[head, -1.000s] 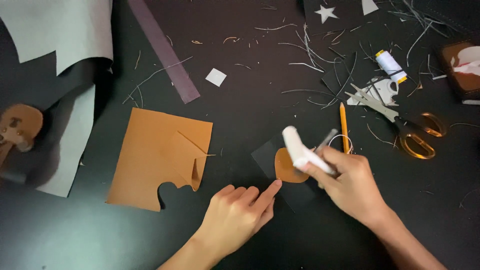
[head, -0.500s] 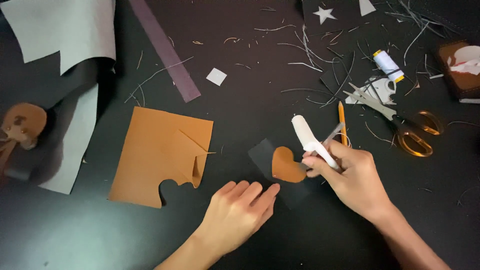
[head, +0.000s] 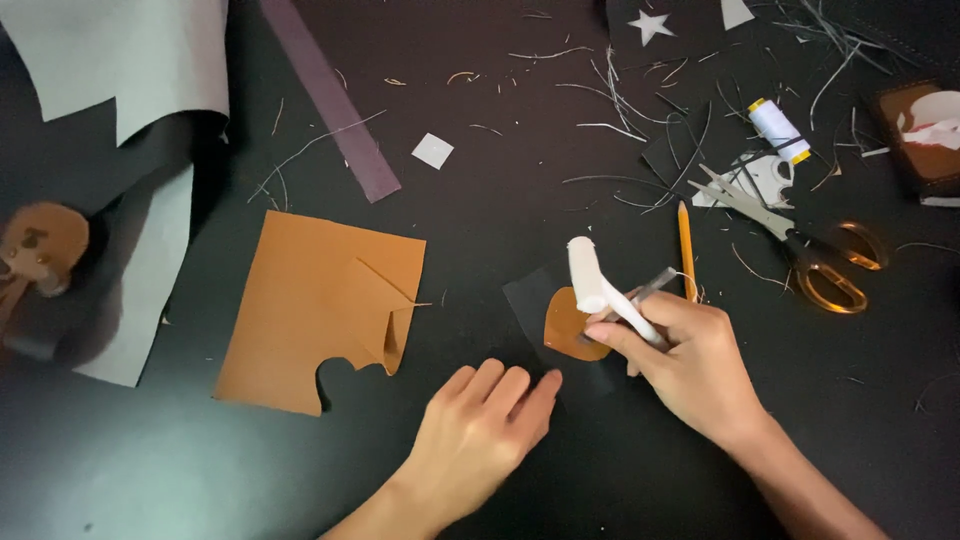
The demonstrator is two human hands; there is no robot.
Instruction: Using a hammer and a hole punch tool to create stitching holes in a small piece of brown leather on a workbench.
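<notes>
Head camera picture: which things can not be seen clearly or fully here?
- White tube in the right hand, head view: its lower end is hidden by the fingers.
- Small brown cutout: its right side is covered by the tube and hand, so its full shape is unclear.
- Brown object at the left edge: cut off and blurred.
- Left hand: the palm hides what lies under it.

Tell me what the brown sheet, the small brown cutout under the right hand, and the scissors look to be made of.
Brown sheet: probably thin leather or faux leather, matte tan; a cut flap folds up without creasing sharply.
Small brown cutout: the same tan material by colour, lying on a dark patch.
Scissors: grey metal blades, with glossy translucent amber handles, likely plastic.
The right hand holds a white tool, material unclear.
</notes>
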